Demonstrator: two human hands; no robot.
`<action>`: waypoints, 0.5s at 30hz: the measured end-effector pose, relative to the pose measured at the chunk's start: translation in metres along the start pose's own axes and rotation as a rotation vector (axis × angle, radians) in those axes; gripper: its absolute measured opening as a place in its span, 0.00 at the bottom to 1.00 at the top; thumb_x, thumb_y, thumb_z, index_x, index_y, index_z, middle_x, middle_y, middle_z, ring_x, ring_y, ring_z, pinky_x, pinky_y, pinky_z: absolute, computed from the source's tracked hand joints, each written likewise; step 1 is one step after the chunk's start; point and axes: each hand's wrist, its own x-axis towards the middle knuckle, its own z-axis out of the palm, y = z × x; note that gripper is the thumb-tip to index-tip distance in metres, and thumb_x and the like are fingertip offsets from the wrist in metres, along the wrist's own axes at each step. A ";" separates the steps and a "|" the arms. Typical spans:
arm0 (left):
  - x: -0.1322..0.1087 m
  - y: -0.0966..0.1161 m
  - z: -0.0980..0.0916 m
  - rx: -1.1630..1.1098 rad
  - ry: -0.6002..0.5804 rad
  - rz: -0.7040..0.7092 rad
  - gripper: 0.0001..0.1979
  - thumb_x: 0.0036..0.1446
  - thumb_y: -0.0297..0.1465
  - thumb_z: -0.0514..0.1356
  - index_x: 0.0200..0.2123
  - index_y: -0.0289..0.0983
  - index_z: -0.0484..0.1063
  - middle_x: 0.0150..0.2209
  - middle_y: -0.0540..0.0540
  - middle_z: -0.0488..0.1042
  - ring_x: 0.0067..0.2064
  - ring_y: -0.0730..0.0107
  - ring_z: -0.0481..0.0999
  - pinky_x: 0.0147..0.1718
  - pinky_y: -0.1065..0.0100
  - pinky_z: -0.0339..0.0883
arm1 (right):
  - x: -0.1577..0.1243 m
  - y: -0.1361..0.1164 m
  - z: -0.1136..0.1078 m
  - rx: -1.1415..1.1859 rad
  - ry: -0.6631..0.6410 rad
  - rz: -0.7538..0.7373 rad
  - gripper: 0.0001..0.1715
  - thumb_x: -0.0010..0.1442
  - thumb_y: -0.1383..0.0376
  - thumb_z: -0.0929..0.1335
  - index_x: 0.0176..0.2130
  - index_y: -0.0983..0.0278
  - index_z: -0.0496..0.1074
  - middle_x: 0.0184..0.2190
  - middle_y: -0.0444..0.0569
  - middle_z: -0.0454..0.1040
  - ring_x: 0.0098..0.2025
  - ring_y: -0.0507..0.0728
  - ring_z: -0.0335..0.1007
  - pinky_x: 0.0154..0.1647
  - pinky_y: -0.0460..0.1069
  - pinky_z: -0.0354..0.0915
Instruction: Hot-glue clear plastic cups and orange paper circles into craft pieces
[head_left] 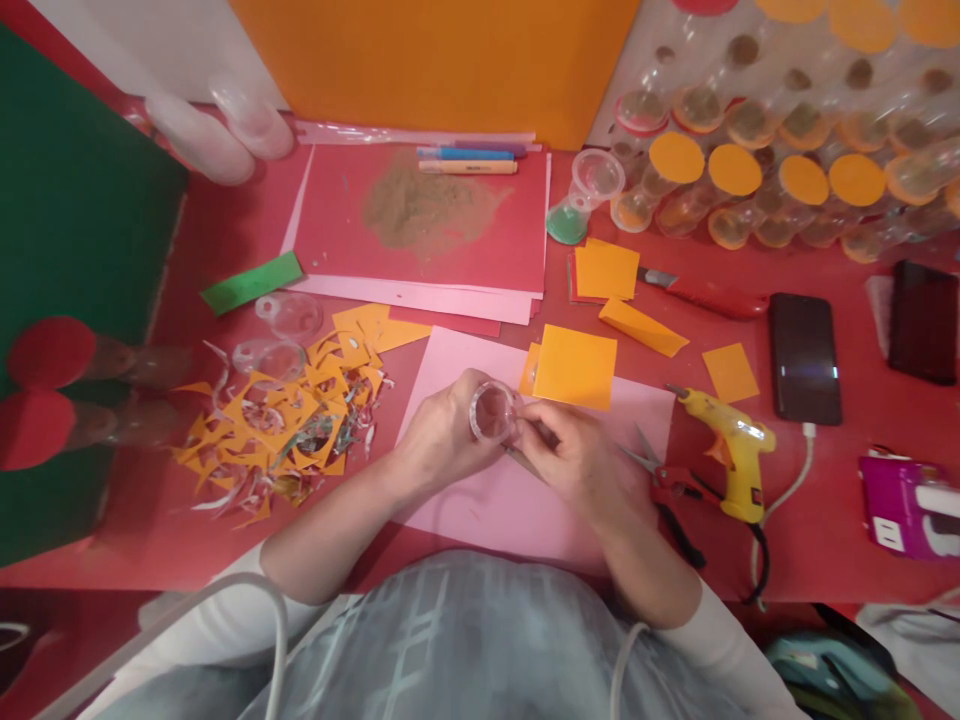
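Observation:
My left hand (450, 425) is wrapped round a clear plastic piece (493, 412), which looks like a cut bottle top with its round open rim facing up. The fingers of my right hand (566, 445) pinch at the right edge of that rim; whether they hold a separate scrap there is hidden. Beneath both hands lies a pink sheet (450, 500). Just beyond the right fingers is an orange paper square (576, 365), partly over another small orange piece. Red-handled scissors (664, 480) lie to the right of my right wrist.
Orange paper scraps (277, 420) are heaped at left, beside clear plastic pieces (289, 315). Brown sand (427, 205) lies on a red sheet. A yellow glue gun (724, 440), phone (806, 355) and red cutter (712, 295) are at right. Hourglass-shaped plastic pieces (675, 160) crowd the back right.

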 end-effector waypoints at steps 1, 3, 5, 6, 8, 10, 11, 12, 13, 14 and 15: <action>0.000 -0.001 0.000 -0.010 0.009 -0.002 0.13 0.54 0.40 0.62 0.40 0.41 0.69 0.40 0.46 0.82 0.39 0.55 0.85 0.35 0.64 0.75 | 0.000 0.001 0.000 0.054 -0.022 0.023 0.08 0.62 0.65 0.65 0.35 0.59 0.75 0.29 0.48 0.81 0.30 0.56 0.76 0.35 0.49 0.72; 0.000 -0.003 0.001 -0.020 0.024 0.008 0.13 0.55 0.41 0.61 0.41 0.41 0.69 0.40 0.45 0.82 0.39 0.56 0.85 0.35 0.64 0.75 | 0.000 0.003 0.000 0.158 -0.080 0.074 0.09 0.64 0.62 0.65 0.39 0.60 0.75 0.29 0.48 0.81 0.27 0.55 0.76 0.32 0.48 0.72; 0.000 -0.006 0.003 -0.014 0.036 0.030 0.13 0.56 0.41 0.61 0.40 0.41 0.69 0.40 0.45 0.82 0.39 0.57 0.85 0.35 0.64 0.75 | 0.000 0.004 0.000 0.231 -0.125 0.127 0.09 0.65 0.61 0.66 0.39 0.61 0.75 0.24 0.44 0.77 0.21 0.52 0.71 0.25 0.46 0.68; 0.000 -0.007 0.004 -0.007 0.039 0.043 0.12 0.56 0.41 0.60 0.39 0.41 0.69 0.40 0.46 0.82 0.39 0.58 0.85 0.35 0.65 0.75 | -0.001 0.005 0.001 0.251 -0.136 0.150 0.09 0.65 0.60 0.66 0.39 0.61 0.75 0.22 0.43 0.75 0.18 0.51 0.68 0.23 0.45 0.66; 0.000 -0.011 0.007 0.015 0.049 0.074 0.09 0.58 0.40 0.59 0.37 0.41 0.68 0.39 0.46 0.82 0.38 0.60 0.84 0.35 0.66 0.74 | 0.000 0.004 0.001 0.254 -0.133 0.171 0.08 0.64 0.62 0.66 0.37 0.60 0.74 0.19 0.40 0.72 0.17 0.50 0.65 0.21 0.45 0.64; 0.000 -0.014 0.010 0.047 0.072 0.110 0.07 0.59 0.38 0.58 0.37 0.41 0.67 0.39 0.46 0.82 0.38 0.61 0.84 0.34 0.66 0.74 | 0.001 0.004 0.001 0.209 -0.125 0.160 0.08 0.64 0.63 0.65 0.36 0.60 0.74 0.18 0.39 0.71 0.17 0.51 0.65 0.22 0.45 0.64; 0.000 -0.015 0.012 0.063 0.088 0.128 0.06 0.59 0.37 0.58 0.37 0.41 0.67 0.38 0.46 0.82 0.38 0.61 0.84 0.34 0.66 0.74 | 0.001 0.003 0.001 0.176 -0.119 0.143 0.08 0.64 0.64 0.65 0.36 0.60 0.74 0.18 0.40 0.71 0.18 0.51 0.66 0.23 0.45 0.65; 0.000 -0.016 0.013 0.077 0.102 0.145 0.06 0.59 0.36 0.58 0.37 0.41 0.67 0.38 0.45 0.82 0.38 0.61 0.84 0.34 0.67 0.74 | 0.002 0.003 0.002 0.142 -0.108 0.123 0.08 0.63 0.65 0.64 0.35 0.60 0.74 0.19 0.41 0.73 0.19 0.52 0.68 0.25 0.45 0.66; 0.000 -0.017 0.014 0.089 0.111 0.156 0.06 0.58 0.35 0.58 0.37 0.41 0.67 0.38 0.45 0.82 0.38 0.61 0.84 0.34 0.67 0.74 | 0.002 0.003 0.002 0.105 -0.097 0.102 0.08 0.62 0.65 0.64 0.34 0.59 0.73 0.21 0.43 0.75 0.22 0.53 0.71 0.27 0.46 0.67; 0.000 -0.017 0.014 0.096 0.115 0.164 0.06 0.57 0.35 0.59 0.37 0.41 0.67 0.38 0.45 0.82 0.38 0.61 0.84 0.34 0.67 0.74 | 0.002 0.003 0.002 0.069 -0.082 0.083 0.07 0.61 0.66 0.65 0.33 0.59 0.73 0.23 0.44 0.77 0.24 0.54 0.73 0.29 0.47 0.68; 0.000 -0.017 0.014 0.101 0.113 0.169 0.06 0.56 0.35 0.60 0.36 0.41 0.67 0.37 0.45 0.82 0.37 0.61 0.84 0.34 0.67 0.74 | 0.003 0.003 0.002 0.037 -0.067 0.066 0.07 0.61 0.66 0.65 0.32 0.59 0.72 0.25 0.46 0.79 0.26 0.55 0.74 0.30 0.47 0.68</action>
